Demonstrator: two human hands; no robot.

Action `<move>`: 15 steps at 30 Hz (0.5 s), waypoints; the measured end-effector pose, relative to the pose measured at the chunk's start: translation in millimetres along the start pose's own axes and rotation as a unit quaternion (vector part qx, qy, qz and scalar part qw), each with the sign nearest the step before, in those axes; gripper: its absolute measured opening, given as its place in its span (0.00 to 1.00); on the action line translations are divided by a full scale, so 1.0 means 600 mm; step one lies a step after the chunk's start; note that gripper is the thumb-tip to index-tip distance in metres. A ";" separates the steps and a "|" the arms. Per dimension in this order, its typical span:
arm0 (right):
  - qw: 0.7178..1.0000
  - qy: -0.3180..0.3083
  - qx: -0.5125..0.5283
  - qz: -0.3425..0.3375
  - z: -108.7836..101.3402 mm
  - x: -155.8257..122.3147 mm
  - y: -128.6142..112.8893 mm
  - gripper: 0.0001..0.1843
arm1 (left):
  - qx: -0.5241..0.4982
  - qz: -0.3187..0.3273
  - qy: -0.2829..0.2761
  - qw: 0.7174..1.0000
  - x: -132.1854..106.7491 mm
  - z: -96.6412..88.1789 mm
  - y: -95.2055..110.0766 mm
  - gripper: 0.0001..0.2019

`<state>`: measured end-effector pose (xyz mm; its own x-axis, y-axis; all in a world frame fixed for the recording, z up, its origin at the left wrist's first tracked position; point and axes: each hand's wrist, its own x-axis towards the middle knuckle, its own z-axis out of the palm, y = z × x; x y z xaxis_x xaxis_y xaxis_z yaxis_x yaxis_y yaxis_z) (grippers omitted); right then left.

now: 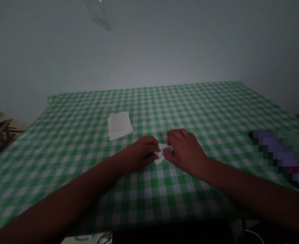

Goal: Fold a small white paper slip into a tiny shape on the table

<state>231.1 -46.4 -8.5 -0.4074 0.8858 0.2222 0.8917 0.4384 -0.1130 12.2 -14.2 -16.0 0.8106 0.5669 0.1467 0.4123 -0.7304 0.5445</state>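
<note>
A small piece of white paper [160, 158], creased or folded, lies on the checked tablecloth between my two hands. My left hand [144, 151] grips its left side, with thumb and fingers closed on the edge. From the right, my right hand [184, 146] has its thumb and curled fingers closed on the other side, covering part of the sheet. Beyond my left hand sits a loose stack of paper sheets [120, 125] with lines of writing on the top one.
A green and white checked tablecloth [180, 108] covers the table. Toward the right edge lies a dark-rimmed, blurred-out object [279, 152]. A pale strip [109, 105] rests behind the stack. The wall [149, 51] stands at the far edge. Cables [105, 238] show below the near edge.
</note>
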 end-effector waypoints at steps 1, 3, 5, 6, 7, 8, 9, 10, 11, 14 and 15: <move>1.000 -0.001 -0.003 0.004 -0.001 0.001 0.004 0.10 | 0.002 0.001 0.000 1.000 0.000 0.000 0.000 0.09; 1.000 -0.006 -0.011 0.021 -0.004 0.004 0.012 0.07 | 0.008 0.002 -0.003 1.000 -0.001 -0.001 0.000 0.09; 0.999 -0.017 -0.008 0.037 -0.006 0.008 0.022 0.06 | 0.017 0.009 -0.003 1.000 -0.002 -0.001 -0.001 0.10; 0.999 -0.023 -0.004 0.041 -0.007 0.009 0.027 0.05 | 0.024 0.016 -0.003 1.000 -0.002 -0.001 -0.001 0.10; 0.999 -0.029 0.001 0.043 -0.007 0.011 0.031 0.05 | 0.033 0.025 -0.003 0.999 -0.002 -0.002 -0.002 0.11; 0.999 -0.032 0.003 0.043 -0.007 0.012 0.035 0.04 | 0.042 0.035 -0.005 0.998 -0.002 -0.003 -0.003 0.11; 0.999 -0.033 0.003 0.043 -0.007 0.013 0.039 0.04 | 0.053 0.044 -0.009 0.998 -0.002 -0.004 -0.003 0.11; 0.999 -0.032 0.000 0.044 -0.006 0.013 0.043 0.04 | 0.062 0.053 -0.013 0.997 -0.002 -0.005 -0.004 0.11; 0.998 -0.030 -0.003 0.046 -0.006 0.013 0.046 0.04 | 0.071 0.061 -0.017 0.995 -0.003 -0.007 -0.004 0.11; 0.998 -0.033 -0.005 0.052 -0.005 0.012 0.051 0.06 | 0.085 0.077 -0.030 0.993 -0.004 -0.013 -0.005 0.12; 0.998 -0.038 -0.001 0.050 -0.005 0.011 0.050 0.07 | 0.086 0.082 -0.030 0.992 -0.005 -0.015 -0.005 0.13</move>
<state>255.8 -27.6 -7.5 -0.3305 0.9340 0.1358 0.9288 0.3474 -0.1288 4.8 -10.2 -10.8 0.8937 0.4153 0.1697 0.3338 -0.8682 0.3672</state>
